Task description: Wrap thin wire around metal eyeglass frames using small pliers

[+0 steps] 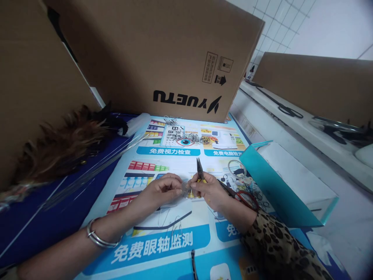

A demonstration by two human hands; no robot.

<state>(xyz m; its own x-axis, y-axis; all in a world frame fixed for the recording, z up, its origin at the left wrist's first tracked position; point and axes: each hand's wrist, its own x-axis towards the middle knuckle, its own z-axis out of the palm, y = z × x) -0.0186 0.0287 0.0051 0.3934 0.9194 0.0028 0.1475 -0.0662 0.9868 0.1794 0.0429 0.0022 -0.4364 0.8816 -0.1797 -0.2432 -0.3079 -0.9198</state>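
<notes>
Head view: to the right, a teal box [282, 188] lies with its open side up, white inside, a short dark strip showing towards its near end. A big carton [140, 50] stands at the back, its YUETU lettering upside down; its inside is hidden. A second carton [314, 83] sits on the ledge at right.

The left forearm reaches in from the lower left, a bracelet [92, 235] around it. The left hand [169, 188] is curled, thumb and fingers closed on the edge of a wire piece [187, 190], which sits between the two hands over the printed mat [221, 254]. The right hand [208, 190] comes from the lower right in a leopard sleeve [276, 237], closed around the pliers [199, 166], their nose pointing away; its fingertips also meet the wire piece.

Red-handled scissors [248, 199] lie by the right wrist. More wires [190, 138] are heaped near the big carton; feathers [64, 146] lie at left.
</notes>
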